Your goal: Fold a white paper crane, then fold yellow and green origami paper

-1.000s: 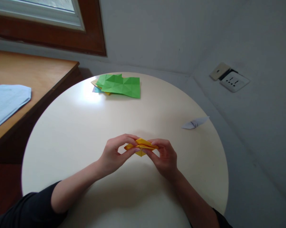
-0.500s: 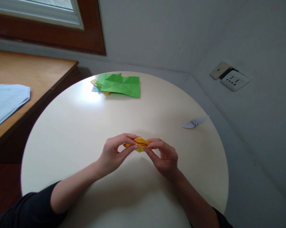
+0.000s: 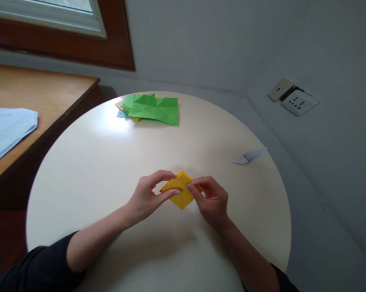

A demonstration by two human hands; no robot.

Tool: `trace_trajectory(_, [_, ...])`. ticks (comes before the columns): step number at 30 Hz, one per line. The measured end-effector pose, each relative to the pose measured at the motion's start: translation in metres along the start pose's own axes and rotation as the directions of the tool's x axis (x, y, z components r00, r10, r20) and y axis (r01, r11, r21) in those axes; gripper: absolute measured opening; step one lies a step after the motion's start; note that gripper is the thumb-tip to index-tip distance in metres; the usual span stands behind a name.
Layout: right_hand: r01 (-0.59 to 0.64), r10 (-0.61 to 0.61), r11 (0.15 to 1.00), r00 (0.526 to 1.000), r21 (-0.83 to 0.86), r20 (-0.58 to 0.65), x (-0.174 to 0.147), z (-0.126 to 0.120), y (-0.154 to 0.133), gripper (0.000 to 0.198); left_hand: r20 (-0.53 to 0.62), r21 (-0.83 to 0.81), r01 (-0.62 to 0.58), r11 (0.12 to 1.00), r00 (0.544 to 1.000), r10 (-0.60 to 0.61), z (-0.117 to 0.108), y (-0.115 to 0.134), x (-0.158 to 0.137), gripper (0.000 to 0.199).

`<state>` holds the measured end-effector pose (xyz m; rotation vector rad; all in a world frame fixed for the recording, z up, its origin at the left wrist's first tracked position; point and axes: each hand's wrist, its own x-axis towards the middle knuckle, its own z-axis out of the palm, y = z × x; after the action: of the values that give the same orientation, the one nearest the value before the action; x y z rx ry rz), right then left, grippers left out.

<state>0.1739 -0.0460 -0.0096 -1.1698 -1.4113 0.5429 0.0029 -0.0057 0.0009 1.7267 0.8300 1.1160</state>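
A folded piece of yellow origami paper [image 3: 183, 198], diamond-shaped with a crease down its middle, is held between both hands above the white table. My left hand [image 3: 150, 190] pinches its left side, thumb across the near face and fingers at the upper edge. On the right side, my right hand [image 3: 211, 198] grips it with the thumb on the near face and the fingers behind. The back of the paper is mostly hidden.
Creased green paper [image 3: 158, 110] lies over other coloured sheets at the far side of the round white table [image 3: 79, 170]. A folded white paper [image 3: 248, 157] sits near the right edge. At left stands a wooden desk [image 3: 49, 87] with light-blue folded material [image 3: 11, 127].
The yellow paper has gone from a narrow, partly opened shape to a flatter diamond whose lower point hangs nearer me. Both hands stay on its sides.
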Motion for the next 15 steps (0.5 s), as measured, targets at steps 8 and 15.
trace_trajectory(8, [-0.088, 0.092, 0.994, 0.993, 0.062, -0.076, 0.0030, 0.0016, -0.0025, 0.007, 0.065, -0.198, 0.239, 0.951, 0.971, -0.231, 0.0031, 0.0027, 0.0039, 0.023])
trace_trajectory(15, [-0.126, 0.137, 0.987, 0.985, 0.102, -0.101, 0.0032, 0.0030, -0.0032, 0.007, 0.037, -0.200, 0.303, 0.932, 0.953, -0.302, 0.0065, 0.0059, 0.0046, 0.025])
